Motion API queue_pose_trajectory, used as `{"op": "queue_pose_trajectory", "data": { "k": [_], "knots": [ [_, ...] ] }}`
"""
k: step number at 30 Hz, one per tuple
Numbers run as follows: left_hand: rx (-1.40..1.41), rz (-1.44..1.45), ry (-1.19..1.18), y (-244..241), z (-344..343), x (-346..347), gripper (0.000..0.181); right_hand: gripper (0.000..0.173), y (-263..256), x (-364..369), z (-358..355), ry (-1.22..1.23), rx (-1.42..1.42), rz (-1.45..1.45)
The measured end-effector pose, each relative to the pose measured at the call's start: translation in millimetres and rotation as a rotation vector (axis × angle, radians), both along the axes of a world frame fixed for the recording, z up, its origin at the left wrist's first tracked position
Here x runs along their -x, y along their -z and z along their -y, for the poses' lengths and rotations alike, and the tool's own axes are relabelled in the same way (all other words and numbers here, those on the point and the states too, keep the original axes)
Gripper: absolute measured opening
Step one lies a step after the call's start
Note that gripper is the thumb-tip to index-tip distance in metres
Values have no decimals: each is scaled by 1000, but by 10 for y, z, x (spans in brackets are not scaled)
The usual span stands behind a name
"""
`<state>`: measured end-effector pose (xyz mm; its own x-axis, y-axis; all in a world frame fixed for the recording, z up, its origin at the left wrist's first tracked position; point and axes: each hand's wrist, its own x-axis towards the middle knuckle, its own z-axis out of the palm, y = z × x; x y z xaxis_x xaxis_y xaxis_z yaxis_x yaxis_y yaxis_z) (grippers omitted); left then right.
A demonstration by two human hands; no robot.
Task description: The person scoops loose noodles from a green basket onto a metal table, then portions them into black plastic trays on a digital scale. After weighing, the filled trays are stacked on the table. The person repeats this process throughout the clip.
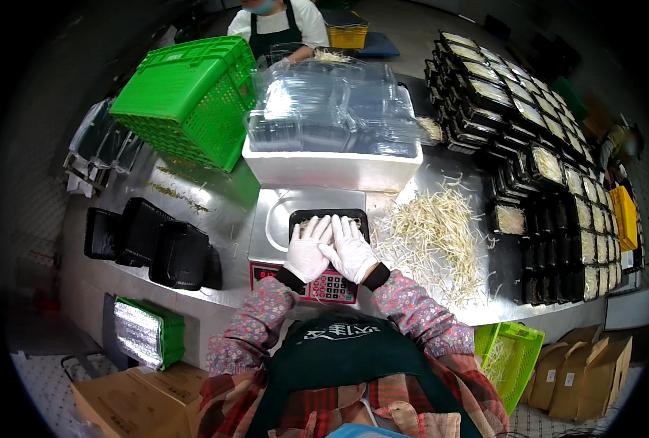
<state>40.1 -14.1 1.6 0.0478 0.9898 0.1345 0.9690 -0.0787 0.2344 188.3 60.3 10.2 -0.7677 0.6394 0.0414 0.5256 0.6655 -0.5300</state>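
Observation:
A black plastic tray (328, 214) sits on the metal platform of a digital weighing scale (261, 247). Strands of bean sprouts (305, 224) show at its edges, mostly covered by my hands. My left hand (307, 253), in a white glove, lies palm down over the tray's left half with fingers stretched forward. Beside it my right hand (352, 249), gloved too, rests over the right half. The two hands touch along their inner edges. Just right of the scale lies a loose pile of bean sprouts (437, 235) on the metal table (231, 219).
Ahead, a white foam box (332, 167) holds clear plastic lids (324, 104). A green crate (193, 98) and black trays (179, 254) are left. Filled, stacked trays (521, 104) rise at right. Another person (278, 27) works opposite. Cardboard boxes (138, 399) stand on the floor.

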Motion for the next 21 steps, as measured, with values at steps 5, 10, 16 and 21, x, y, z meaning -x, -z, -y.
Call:
{"op": "queue_pose_trajectory", "data": {
  "k": [5,10,16,21],
  "knots": [
    [34,193,147,-255,68,208,62,79,-183,-51,-126,-100,178,-18],
    [-477,513,-239,-305,-270,797,32,49,-705,-485,-320,132,195,-464],
    [-379,425,-334,773,-637,1531,17,40,-141,-906,-242,289,435,-541],
    [-485,426,-263,872,-681,1676,12,31,432,-1617,346,465,355,-477]
  ]
}}
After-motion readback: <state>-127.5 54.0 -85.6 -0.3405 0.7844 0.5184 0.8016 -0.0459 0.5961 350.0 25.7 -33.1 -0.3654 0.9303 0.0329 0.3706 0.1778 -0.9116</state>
